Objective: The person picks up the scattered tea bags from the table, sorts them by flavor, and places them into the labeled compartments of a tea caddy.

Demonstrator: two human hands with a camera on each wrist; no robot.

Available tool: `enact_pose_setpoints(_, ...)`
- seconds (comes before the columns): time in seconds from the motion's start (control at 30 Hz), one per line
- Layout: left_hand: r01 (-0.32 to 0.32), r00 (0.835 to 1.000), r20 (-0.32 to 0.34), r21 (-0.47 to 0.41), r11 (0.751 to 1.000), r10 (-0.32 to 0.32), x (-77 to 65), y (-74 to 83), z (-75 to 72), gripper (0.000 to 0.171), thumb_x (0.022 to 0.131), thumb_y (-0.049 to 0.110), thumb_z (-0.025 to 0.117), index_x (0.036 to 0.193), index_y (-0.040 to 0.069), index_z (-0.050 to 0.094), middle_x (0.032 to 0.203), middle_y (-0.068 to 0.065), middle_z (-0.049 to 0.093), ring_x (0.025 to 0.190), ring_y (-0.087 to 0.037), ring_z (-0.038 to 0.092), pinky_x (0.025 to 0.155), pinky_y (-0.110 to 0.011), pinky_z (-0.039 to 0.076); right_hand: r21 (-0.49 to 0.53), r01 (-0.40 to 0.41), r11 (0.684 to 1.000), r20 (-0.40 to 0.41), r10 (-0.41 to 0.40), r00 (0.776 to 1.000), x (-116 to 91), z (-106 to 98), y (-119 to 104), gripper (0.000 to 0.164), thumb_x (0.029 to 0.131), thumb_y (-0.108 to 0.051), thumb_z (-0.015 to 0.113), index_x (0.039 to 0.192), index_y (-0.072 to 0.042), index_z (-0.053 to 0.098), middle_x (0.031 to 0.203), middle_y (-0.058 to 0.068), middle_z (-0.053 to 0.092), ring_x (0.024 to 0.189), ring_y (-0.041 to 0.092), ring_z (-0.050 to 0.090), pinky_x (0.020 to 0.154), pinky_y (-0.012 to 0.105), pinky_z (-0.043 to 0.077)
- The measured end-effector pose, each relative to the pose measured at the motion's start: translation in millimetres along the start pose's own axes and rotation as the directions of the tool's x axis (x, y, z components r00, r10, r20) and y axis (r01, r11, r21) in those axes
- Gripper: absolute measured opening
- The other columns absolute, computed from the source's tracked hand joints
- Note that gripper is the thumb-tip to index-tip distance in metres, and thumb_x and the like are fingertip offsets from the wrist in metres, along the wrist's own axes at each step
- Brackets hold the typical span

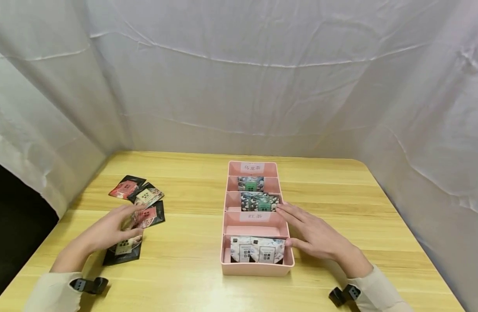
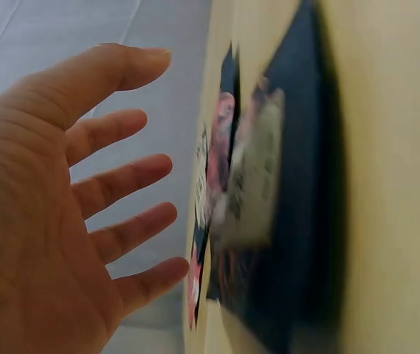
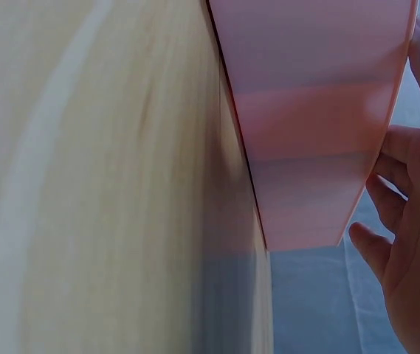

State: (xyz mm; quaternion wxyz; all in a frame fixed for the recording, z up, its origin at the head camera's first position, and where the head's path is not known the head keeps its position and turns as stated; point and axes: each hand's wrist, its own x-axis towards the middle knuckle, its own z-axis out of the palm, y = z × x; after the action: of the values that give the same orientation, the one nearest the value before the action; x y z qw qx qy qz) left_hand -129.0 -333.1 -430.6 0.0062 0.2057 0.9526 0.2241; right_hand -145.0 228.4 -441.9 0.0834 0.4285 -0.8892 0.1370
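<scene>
My left hand hovers with spread fingers over a loose group of tea sachets on the left of the table. The nearest dark sachet has a cream label; it lies flat under the palm. Beyond it are a red-labelled sachet, a cream-labelled sachet and a red and black sachet. My right hand rests its fingertips along the right rim of a pink divided box. White sachets stand in the front compartment; green-labelled sachets fill two farther ones.
Paper labels with Chinese characters are stuck inside the box, one at the far end and one on a middle divider. A pale curtain encloses the wooden table at the back and both sides.
</scene>
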Motion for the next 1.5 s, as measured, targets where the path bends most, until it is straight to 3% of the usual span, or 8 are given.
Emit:
enact_pose_setpoints(0.37, 0.085, 0.995, 0.059, -0.019, 0.996, -0.084, -33.1, -7.2, 0.0, 0.084, 0.075, 0.049, 0.081, 0.138, 0.0, 0.051, 0.13, -0.03, 0.052, 0.118, -0.051, 0.048, 0.093, -0.065, 0.042, 0.003, -0.012, 1.0, 0.005, 0.012, 1.0, -0.5, -0.4, -0.7, 0.077, 0.094, -0.048, 0.06, 0.155, -0.015, 0.029, 0.159, 0.009, 0.028, 0.143, 0.028, 0.029, 0.108, 0.052, 0.036)
enact_pose_setpoints(0.57, 0.107, 0.992, 0.069, -0.01, 0.994, -0.106, -41.1, -11.0, 3.3, 0.092, 0.07, 0.053, 0.082, 0.136, -0.003, 0.052, 0.129, -0.029, 0.053, 0.116, -0.047, 0.051, 0.094, -0.063, 0.042, 0.001, -0.011, 1.0, -0.002, 0.011, 1.0, -1.3, 0.3, -1.4, 0.076, 0.093, -0.048, 0.06, 0.155, -0.013, 0.031, 0.158, 0.009, 0.029, 0.143, 0.029, 0.029, 0.107, 0.053, 0.037)
enact_pose_setpoints(0.83, 0.104, 0.992, 0.067, 0.046, 0.993, -0.107, -33.9, -9.7, 6.5, 0.092, 0.065, 0.055, 0.084, 0.135, 0.002, 0.056, 0.126, -0.025, 0.058, 0.11, -0.045, 0.053, 0.091, -0.063, 0.043, 0.006, -0.016, 1.0, 0.006, 0.016, 1.0, -0.9, 0.4, -1.0, 0.076, 0.094, -0.049, 0.059, 0.155, -0.014, 0.03, 0.159, 0.008, 0.028, 0.144, 0.028, 0.027, 0.108, 0.052, 0.036)
enact_pose_setpoints(0.97, 0.108, 0.992, 0.057, 0.065, 0.992, -0.112, -25.4, -6.3, 7.9, 0.091, 0.066, 0.056, 0.083, 0.137, 0.006, 0.056, 0.124, -0.02, 0.058, 0.107, -0.038, 0.052, 0.086, -0.057, 0.046, 0.002, -0.01, 1.0, 0.002, 0.01, 1.0, -0.5, 0.5, -0.7, 0.077, 0.094, -0.049, 0.06, 0.155, -0.014, 0.03, 0.158, 0.009, 0.028, 0.143, 0.029, 0.028, 0.108, 0.051, 0.036)
enact_pose_setpoints(1.13, 0.086, 0.995, 0.034, 0.081, 0.993, -0.089, -12.4, -2.1, 8.3, 0.086, 0.069, 0.051, 0.084, 0.138, 0.008, 0.055, 0.117, -0.015, 0.058, 0.107, -0.038, 0.053, 0.087, -0.057, 0.047, -0.002, -0.01, 1.0, 0.0, 0.01, 1.0, -0.4, 1.5, 0.5, 0.077, 0.094, -0.049, 0.06, 0.156, -0.015, 0.029, 0.159, 0.009, 0.028, 0.144, 0.028, 0.028, 0.108, 0.052, 0.036)
enact_pose_setpoints(1.23, 0.065, 0.998, 0.02, 0.075, 0.995, -0.067, -4.6, 2.5, 8.1, 0.082, 0.071, 0.049, 0.083, 0.137, 0.008, 0.055, 0.117, -0.016, 0.058, 0.108, -0.04, 0.056, 0.088, -0.059, 0.047, 0.003, -0.013, 1.0, 0.0, 0.013, 1.0, -0.6, 1.7, 0.8, 0.077, 0.094, -0.048, 0.06, 0.156, -0.016, 0.028, 0.159, 0.008, 0.028, 0.144, 0.028, 0.028, 0.108, 0.051, 0.036)
enact_pose_setpoints(1.33, 0.056, 0.998, 0.017, 0.039, 0.998, -0.057, 2.0, 7.6, 7.6, 0.079, 0.074, 0.048, 0.082, 0.138, 0.01, 0.055, 0.129, -0.022, 0.056, 0.116, -0.045, 0.053, 0.093, -0.063, 0.044, 0.007, -0.02, 1.0, 0.01, 0.02, 1.0, -0.5, 1.3, 0.7, 0.076, 0.094, -0.048, 0.059, 0.156, -0.017, 0.028, 0.159, 0.007, 0.027, 0.144, 0.027, 0.027, 0.109, 0.051, 0.036)
enact_pose_setpoints(1.5, 0.047, 0.998, 0.038, 0.0, 0.999, -0.047, 12.5, 16.2, 7.3, 0.075, 0.078, 0.043, 0.08, 0.141, 0.011, 0.052, 0.133, -0.021, 0.057, 0.115, -0.042, 0.057, 0.092, -0.06, 0.046, 0.006, -0.023, 1.0, 0.012, 0.023, 1.0, -0.6, 1.6, 1.1, 0.076, 0.094, -0.049, 0.059, 0.156, -0.017, 0.028, 0.159, 0.007, 0.027, 0.144, 0.027, 0.027, 0.109, 0.051, 0.036)
